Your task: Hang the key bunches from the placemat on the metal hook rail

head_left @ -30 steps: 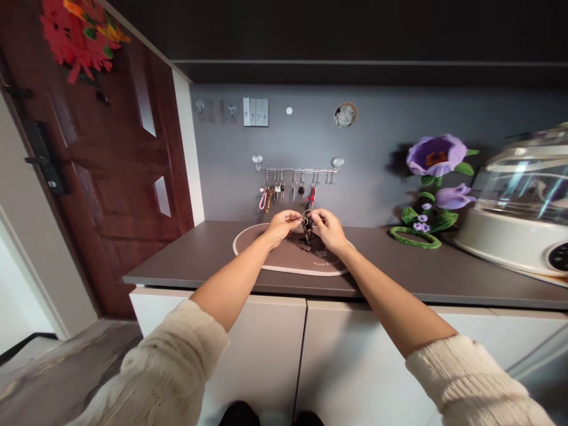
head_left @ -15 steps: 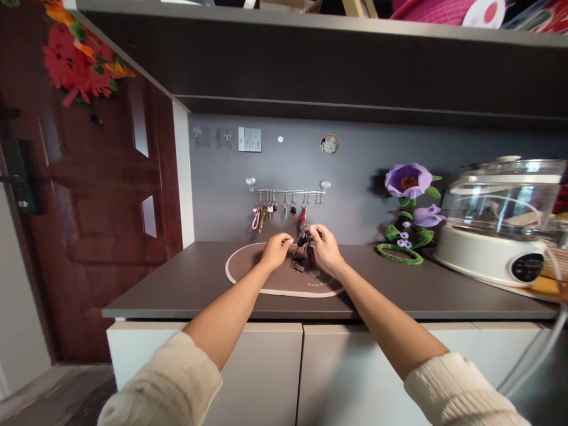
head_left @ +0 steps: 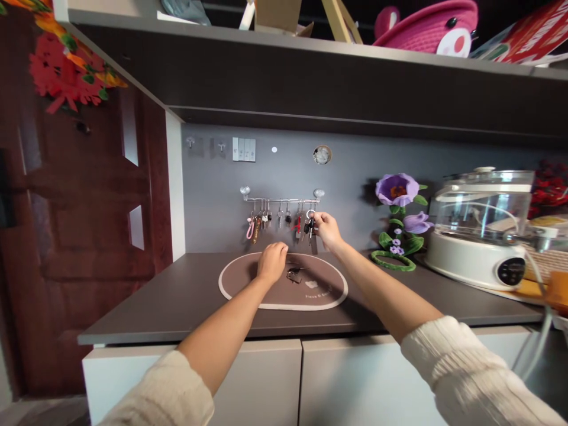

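Note:
My right hand [head_left: 326,229] pinches a bunch of keys [head_left: 309,227] by its metal ring, just under the right end of a clear hook rail [head_left: 281,200] on the wall. Whether the ring touches a hook, I cannot tell. My left hand [head_left: 272,261] hovers over the left part of a brown oval mat [head_left: 239,283], its fingers pressed together; what they hold, if anything, is hidden. Beside it, a small keyring with a key [head_left: 293,274] lies on the mat. Along the rail hang several other keys [head_left: 268,219], a pink strap [head_left: 251,228] and a red tag [head_left: 299,226].
To the right stand a purple artificial flower [head_left: 398,189] and a white appliance with a clear top [head_left: 479,254]. An overhanging shelf [head_left: 310,77] spans above the counter [head_left: 177,302]. A dark red door [head_left: 80,248] is at the left.
My right hand has lifted the bunch of keys from above the mat up to the rail's right end. The left hand has stayed over the mat, and the view has tilted up slightly.

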A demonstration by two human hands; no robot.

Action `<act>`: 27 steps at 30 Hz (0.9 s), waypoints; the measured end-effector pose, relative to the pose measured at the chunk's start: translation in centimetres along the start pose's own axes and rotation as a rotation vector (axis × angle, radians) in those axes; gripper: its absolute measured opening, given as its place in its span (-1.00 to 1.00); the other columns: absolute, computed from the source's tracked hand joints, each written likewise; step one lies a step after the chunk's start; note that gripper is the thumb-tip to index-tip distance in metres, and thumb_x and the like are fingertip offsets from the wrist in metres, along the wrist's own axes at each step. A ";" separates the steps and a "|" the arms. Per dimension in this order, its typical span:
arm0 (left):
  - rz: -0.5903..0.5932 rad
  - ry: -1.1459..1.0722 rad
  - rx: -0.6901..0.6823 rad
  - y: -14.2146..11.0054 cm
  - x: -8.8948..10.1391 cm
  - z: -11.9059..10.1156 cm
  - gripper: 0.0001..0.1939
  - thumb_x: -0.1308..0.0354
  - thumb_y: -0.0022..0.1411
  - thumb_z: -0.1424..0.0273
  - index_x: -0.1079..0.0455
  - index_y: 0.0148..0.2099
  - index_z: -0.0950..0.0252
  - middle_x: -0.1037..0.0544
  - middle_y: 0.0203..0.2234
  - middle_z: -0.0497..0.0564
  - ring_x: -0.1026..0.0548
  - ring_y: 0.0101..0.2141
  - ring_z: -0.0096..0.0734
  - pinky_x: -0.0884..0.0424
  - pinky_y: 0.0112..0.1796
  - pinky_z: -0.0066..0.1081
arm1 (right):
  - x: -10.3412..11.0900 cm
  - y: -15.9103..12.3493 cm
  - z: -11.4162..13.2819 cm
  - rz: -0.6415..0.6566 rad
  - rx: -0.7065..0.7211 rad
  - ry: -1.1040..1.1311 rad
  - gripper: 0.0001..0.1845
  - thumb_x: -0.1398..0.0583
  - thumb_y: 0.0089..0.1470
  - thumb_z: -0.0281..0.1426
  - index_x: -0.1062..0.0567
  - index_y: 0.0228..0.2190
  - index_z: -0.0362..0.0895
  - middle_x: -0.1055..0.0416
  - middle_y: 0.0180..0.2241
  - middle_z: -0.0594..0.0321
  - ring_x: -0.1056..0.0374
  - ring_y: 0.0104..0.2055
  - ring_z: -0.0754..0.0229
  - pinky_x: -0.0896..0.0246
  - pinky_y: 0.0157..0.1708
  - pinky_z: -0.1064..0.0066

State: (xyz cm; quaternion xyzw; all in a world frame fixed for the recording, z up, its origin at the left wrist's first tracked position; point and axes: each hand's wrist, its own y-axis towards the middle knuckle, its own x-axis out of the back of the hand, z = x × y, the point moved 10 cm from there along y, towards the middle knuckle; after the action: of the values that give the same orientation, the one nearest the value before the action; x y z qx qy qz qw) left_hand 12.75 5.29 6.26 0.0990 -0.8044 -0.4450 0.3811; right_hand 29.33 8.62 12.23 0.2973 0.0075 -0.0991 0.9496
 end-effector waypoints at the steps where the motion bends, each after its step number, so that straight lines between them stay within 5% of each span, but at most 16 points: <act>1: -0.005 0.003 0.005 0.0 0.0 0.1 -0.74 0.17 0.23 0.40 -0.35 -0.30 0.29 -0.48 -0.38 0.04 -0.38 -0.29 -0.37 -0.23 -0.24 -0.39 | 0.1 0.6 -0.2 -0.011 -0.025 -0.001 -0.83 -0.08 -0.05 -0.28 -0.33 -0.46 -0.14 -0.27 -0.55 0.32 -0.20 -0.57 0.32 -0.18 -0.57 0.44; 14: -0.027 0.010 0.050 -0.1 -0.1 0.7 -0.73 0.19 0.23 0.38 -0.34 -0.29 0.29 -0.48 -0.36 0.07 -0.37 -0.29 -0.33 -0.22 -0.25 -0.37 | 0.5 6.8 -3.1 -0.144 -0.123 -0.181 -0.85 -0.02 -0.01 -0.42 -0.32 -0.55 -0.16 -0.26 -0.66 0.31 -0.17 -0.64 0.36 -0.19 -0.59 0.46; 27: -0.019 0.011 0.078 0.0 -0.1 1.1 -0.73 0.19 0.23 0.38 -0.33 -0.30 0.28 -0.47 -0.37 0.07 -0.37 -0.30 -0.33 -0.21 -0.26 -0.37 | 1.2 9.1 -6.2 -0.270 -0.121 -0.262 -0.83 -0.09 -0.05 -0.35 -0.37 -0.55 -0.19 -0.25 -0.67 0.31 -0.19 -0.60 0.32 -0.20 -0.53 0.45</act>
State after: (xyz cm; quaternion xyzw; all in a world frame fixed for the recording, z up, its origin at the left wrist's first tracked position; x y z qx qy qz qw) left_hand 12.05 6.08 5.88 0.1237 -0.8179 -0.4164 0.3772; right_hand 32.58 19.26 12.14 0.2203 -0.0705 -0.2628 0.9367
